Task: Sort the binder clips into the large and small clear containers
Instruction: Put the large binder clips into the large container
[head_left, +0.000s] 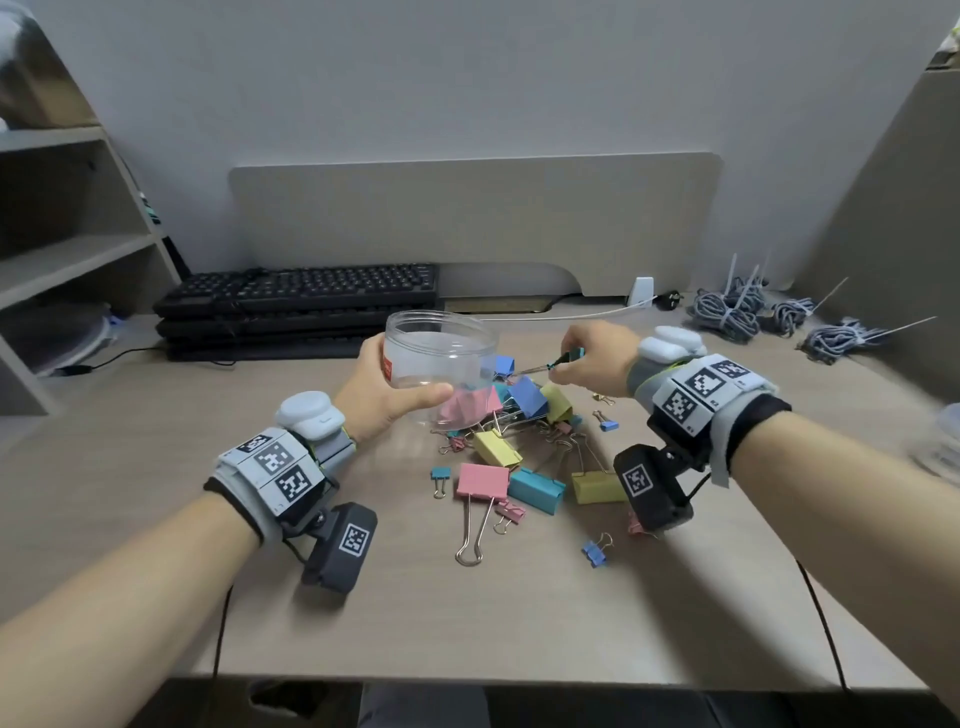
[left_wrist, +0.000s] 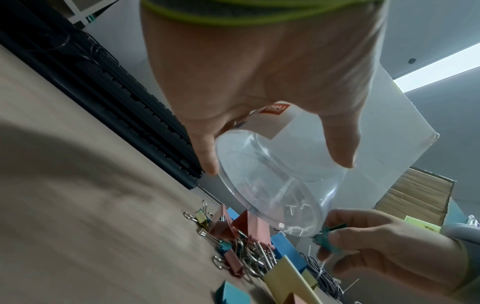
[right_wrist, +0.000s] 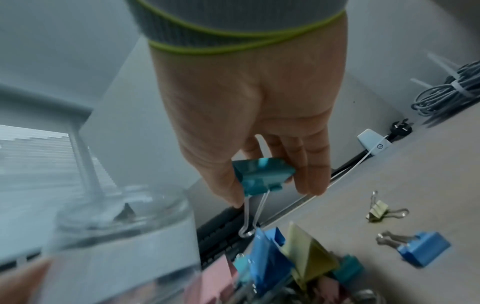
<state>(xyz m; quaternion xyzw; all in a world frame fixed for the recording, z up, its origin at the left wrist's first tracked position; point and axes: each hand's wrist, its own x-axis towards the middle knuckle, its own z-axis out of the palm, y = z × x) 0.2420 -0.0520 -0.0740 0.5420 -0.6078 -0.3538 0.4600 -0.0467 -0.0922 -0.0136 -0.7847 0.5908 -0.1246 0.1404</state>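
My left hand (head_left: 387, 387) grips a large clear container (head_left: 441, 364) with a red label, held tilted above the desk; the left wrist view shows its clear base (left_wrist: 272, 189) with nothing inside. My right hand (head_left: 582, 358) pinches a teal binder clip (head_left: 569, 357) just right of the container's rim; in the right wrist view the teal binder clip (right_wrist: 262, 174) hangs with its wire handles down. A pile of pink, blue, yellow and teal binder clips (head_left: 519, 431) of large and small sizes lies on the desk below both hands.
Stacked black keyboards (head_left: 301, 306) lie behind the container. Bundled grey cables (head_left: 748, 312) sit at the back right, with a white adapter (head_left: 641, 291) and cord. Shelving (head_left: 62, 234) stands at the left. Another clear container (head_left: 940, 441) blurs at the right edge.
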